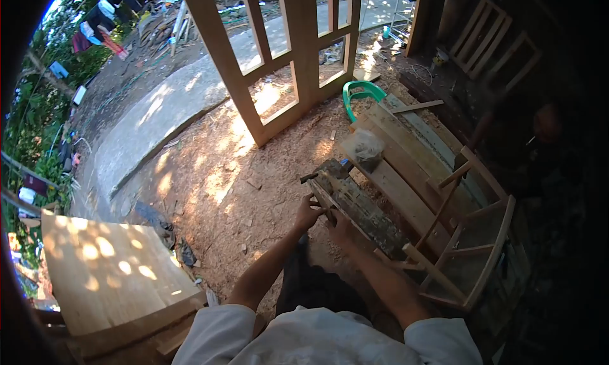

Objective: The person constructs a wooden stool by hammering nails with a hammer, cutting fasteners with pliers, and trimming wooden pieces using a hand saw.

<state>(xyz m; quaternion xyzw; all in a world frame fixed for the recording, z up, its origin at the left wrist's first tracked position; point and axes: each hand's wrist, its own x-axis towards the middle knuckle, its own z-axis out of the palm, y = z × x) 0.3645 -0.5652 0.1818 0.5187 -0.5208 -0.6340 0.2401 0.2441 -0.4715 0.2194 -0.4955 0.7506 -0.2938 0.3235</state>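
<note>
A narrow wooden strip (343, 211) runs along the near left edge of a worn, rough workbench plank (365, 206). My left hand (309, 214) is at this strip, its fingers curled against the side. Close beside it on the right, my right hand (340, 228) has its fingers closed near the same strip. A small dark piece shows between the two hands, too small to name. What the right fingers hold is hidden.
Long boards (406, 187) lie beyond the bench, with a clear plastic bag (365, 148) on them. A green plastic chair (349, 101) and a tall wooden frame (307, 79) stand behind. A small wooden frame (469, 257) is at right, a plywood sheet (108, 270) at left. Shavings cover the ground.
</note>
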